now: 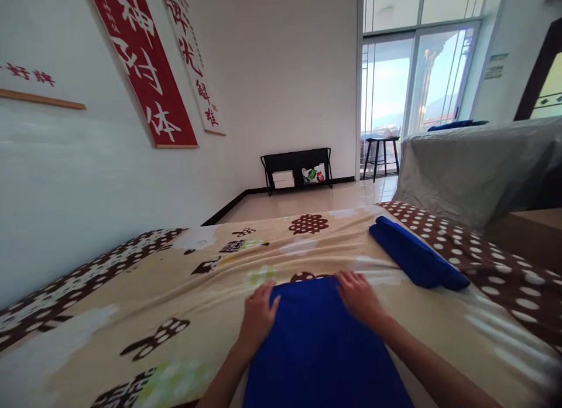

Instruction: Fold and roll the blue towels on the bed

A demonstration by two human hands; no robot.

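Observation:
A plain blue cloth (pixel 322 343) lies spread towards me on the patterned blanket, its near end running out of view at the bottom. My left hand (pixel 259 311) is at its far left corner, with the fingers curled at the edge and the thumb on the fabric. At the far right corner, my right hand (pixel 360 297) has its bent fingers over the edge, and its thumb is hidden. A second blue cloth (pixel 417 253), folded into a long narrow bundle, rests on the blanket beyond my right hand.
The cream and brown blanket (pixel 211 302) has wrinkles across its middle. Past its far edge stands a low black rack (pixel 296 162) with a white box. A sheet-covered piece of furniture (pixel 461 168) is at the right, near a dark stool (pixel 381 147). A white wall borders the left.

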